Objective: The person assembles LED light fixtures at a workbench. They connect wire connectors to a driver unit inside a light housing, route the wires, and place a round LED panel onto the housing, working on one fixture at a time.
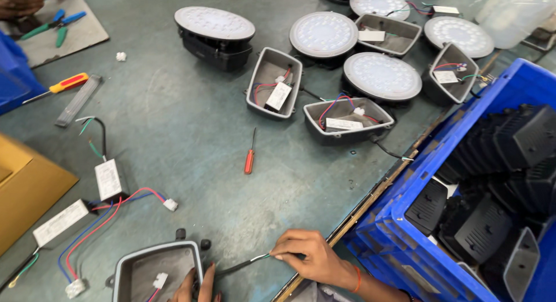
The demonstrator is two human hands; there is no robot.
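Pinching a black cable with stripped wire ends, the right hand has fingers closed on it near the table's front edge. Left hand sits at the bottom edge, fingers resting against the rim of a grey housing; grip can't be judged, mostly cut off. Cable runs from housing toward the right hand. Nearby: two white driver boxes with red and blue wires, red screwdriver, round LED lamps, blue crate of black parts on the right.
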